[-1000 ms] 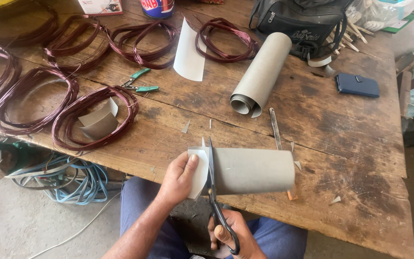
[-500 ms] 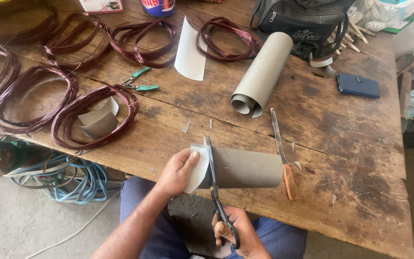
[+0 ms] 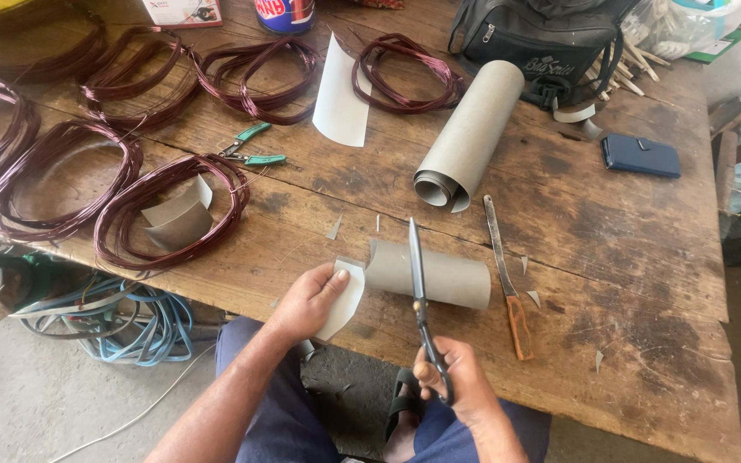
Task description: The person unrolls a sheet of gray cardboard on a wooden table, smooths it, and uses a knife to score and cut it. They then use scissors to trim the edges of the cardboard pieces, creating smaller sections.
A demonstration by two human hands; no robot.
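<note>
My left hand point(image 3: 309, 299) pinches the left end of a curled grey paper sheet point(image 3: 443, 275) at the near edge of the wooden table point(image 3: 628, 257). A cut flap point(image 3: 345, 296) of the sheet bends down under my thumb. My right hand point(image 3: 458, 384) grips black scissors point(image 3: 420, 300) by the handles, blades pointing away from me and lying across the sheet near its left end.
A larger grey paper roll point(image 3: 469, 137) lies behind the sheet, a knife with an orange handle point(image 3: 508, 279) to its right. Several dark red wire coils point(image 3: 173, 210) cover the left half. Green pliers point(image 3: 250, 150), a blue wallet point(image 3: 641, 156), a black bag point(image 3: 542, 39) and floor cables point(image 3: 122, 313) surround.
The scissors have run further up across the sheet and the flap at my left hand has come more free. The view has shifted slightly, the sheet now lying lower on the table.
</note>
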